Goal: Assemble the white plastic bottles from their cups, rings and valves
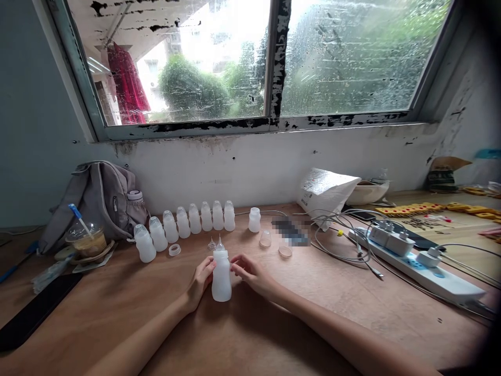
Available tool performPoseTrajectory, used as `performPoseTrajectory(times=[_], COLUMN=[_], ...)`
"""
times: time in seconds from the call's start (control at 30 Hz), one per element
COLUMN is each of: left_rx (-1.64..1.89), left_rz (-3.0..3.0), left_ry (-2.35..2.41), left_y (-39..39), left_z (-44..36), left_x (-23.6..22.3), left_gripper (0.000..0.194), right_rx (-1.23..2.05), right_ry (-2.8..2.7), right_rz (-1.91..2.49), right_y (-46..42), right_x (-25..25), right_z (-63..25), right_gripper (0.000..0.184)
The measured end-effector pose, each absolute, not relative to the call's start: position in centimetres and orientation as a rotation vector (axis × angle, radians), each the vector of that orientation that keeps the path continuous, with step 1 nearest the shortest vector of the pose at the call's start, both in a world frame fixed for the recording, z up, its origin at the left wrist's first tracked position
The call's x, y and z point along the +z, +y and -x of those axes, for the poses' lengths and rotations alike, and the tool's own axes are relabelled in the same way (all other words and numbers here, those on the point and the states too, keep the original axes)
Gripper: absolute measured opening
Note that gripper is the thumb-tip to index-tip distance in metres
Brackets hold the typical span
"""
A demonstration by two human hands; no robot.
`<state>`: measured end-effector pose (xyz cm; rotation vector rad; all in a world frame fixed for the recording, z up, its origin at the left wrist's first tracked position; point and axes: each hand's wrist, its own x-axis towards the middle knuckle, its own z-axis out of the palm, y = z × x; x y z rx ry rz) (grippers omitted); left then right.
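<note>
A white plastic squeeze bottle (221, 275) with a pointed nozzle stands upright on the wooden table (274, 324). My left hand (200, 282) curls round its left side. My right hand (250, 272) touches its upper right side near the shoulder, fingers bent. Behind it, a curved row of several capped white bottles (183, 223) runs from left to centre. One more white bottle (254, 220) stands apart. A clear nozzle tip (212, 244), a ring cap (174, 249) and two clear caps (265, 238) lie loose near the row.
A grey bag (102, 201) and a lidded drink cup with a blue straw (86, 240) sit at the left. A dark phone (35, 313) lies at the left edge. A white power strip (426, 269) with cables, a white packet (324, 190) and yellow parts (415, 210) are at the right.
</note>
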<state>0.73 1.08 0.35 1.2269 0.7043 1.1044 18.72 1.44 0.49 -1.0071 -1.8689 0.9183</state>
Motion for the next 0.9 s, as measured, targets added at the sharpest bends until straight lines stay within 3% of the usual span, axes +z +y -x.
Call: performPoseTrajectory(times=[0.17, 0.33, 0.53, 0.9], left_rx=[1.076, 1.087, 1.041, 0.993], left_rz=[-1.204, -1.244, -1.279, -1.323], left_ry=[0.815, 0.854, 0.868, 0.86], left_y=[1.1, 1.6, 2.1, 2.2], left_z=[-0.6, -0.3, -0.1, -0.1], left_x=[0.6, 0.2, -0.1, -0.1], left_gripper=[0.042, 0.048, 0.051, 0.046], right_rx=[0.307, 0.039, 0.328, 0.432], right_ry=[-1.785, -1.735, -1.748, -1.709], right_rz=[1.32, 1.487, 1.589, 1.526], right_y=[5.6, 9.2, 10.3, 9.9], right_x=[0.7, 1.1, -0.3, -0.3], right_z=[-23.0, -27.8, -28.7, -27.9], right_gripper=[0.021, 0.033, 0.045, 0.024])
